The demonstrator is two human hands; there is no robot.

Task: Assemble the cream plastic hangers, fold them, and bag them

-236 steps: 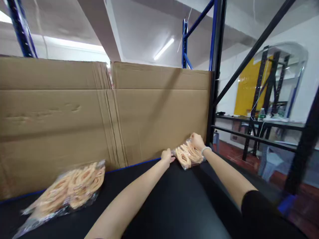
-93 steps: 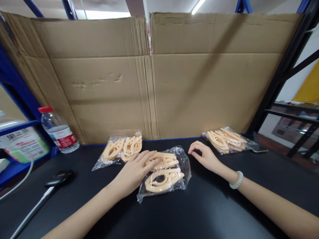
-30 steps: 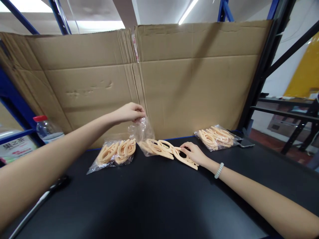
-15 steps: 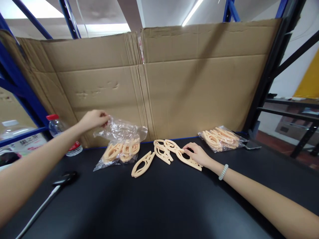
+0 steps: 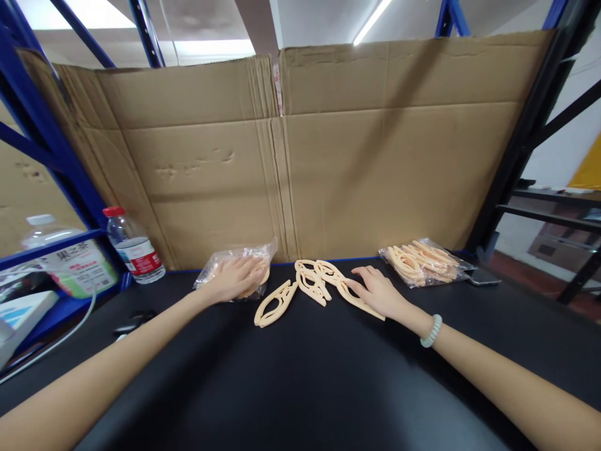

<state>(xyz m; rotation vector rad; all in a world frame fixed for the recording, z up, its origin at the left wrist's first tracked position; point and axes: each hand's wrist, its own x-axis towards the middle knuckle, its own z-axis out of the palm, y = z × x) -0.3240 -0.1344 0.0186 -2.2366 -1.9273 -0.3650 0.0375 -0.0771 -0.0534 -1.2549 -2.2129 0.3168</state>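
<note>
My left hand (image 5: 235,277) lies flat, fingers stretched out, on top of a clear plastic bag (image 5: 263,252) of peach-coloured folding hangers. Much of that bag is hidden beneath it. My right hand (image 5: 379,292) rests with its fingers apart over a loose folding hanger (image 5: 360,305), touching it without a visible grip. Between the hands, a single folded hanger (image 5: 276,304) lies slanted on the black table (image 5: 300,382). Beside it, more loose hangers (image 5: 312,283) partly overlap one another.
Another clear bag of hangers (image 5: 422,263) sits at the back right, against a phone (image 5: 484,277). A red-capped water bottle (image 5: 137,247) stands at the back left, near a dark object with a cable (image 5: 134,322). Cardboard (image 5: 375,156) walls the table's back.
My left hand has come down from holding up the bag's loose plastic and now lies flat on the bag. My right hand stays by the same hanger, its fingers more spread.
</note>
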